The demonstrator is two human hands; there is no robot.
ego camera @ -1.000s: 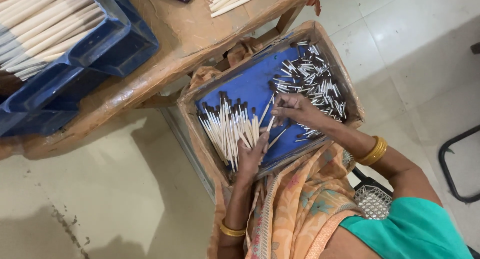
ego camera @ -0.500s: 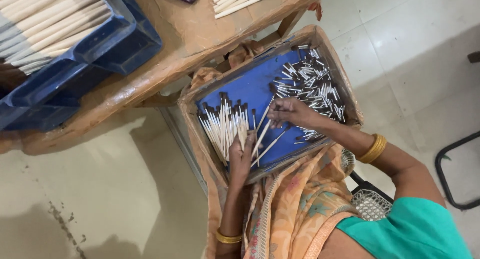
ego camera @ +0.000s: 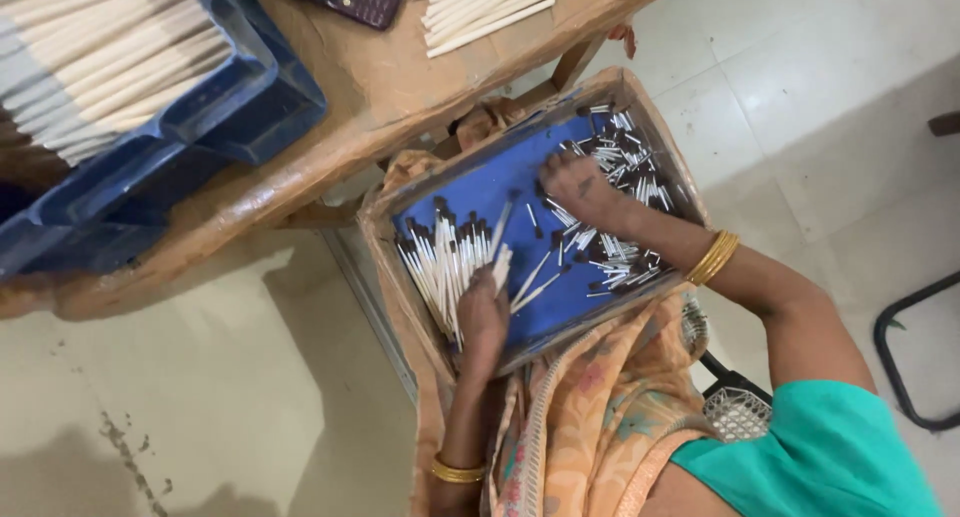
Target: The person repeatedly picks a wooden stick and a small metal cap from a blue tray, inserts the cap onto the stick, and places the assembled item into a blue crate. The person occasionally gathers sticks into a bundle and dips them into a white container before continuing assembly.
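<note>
My left hand (ego camera: 483, 312) holds the neat sticks (ego camera: 445, 262) so they stay lined up. My right hand (ego camera: 580, 187) lies open on the loose pile (ego camera: 625, 247) in the tray (ego camera: 480, 182).

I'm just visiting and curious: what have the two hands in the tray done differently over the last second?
The right hand has moved from the middle of the blue-lined tray back onto the loose heap of white sticks with dark tips. The left hand has stayed at the near end of the lined-up bundle of sticks, fingers on it. A few single sticks now lie between the hands. Tray, table and blue crate are unchanged.
</note>
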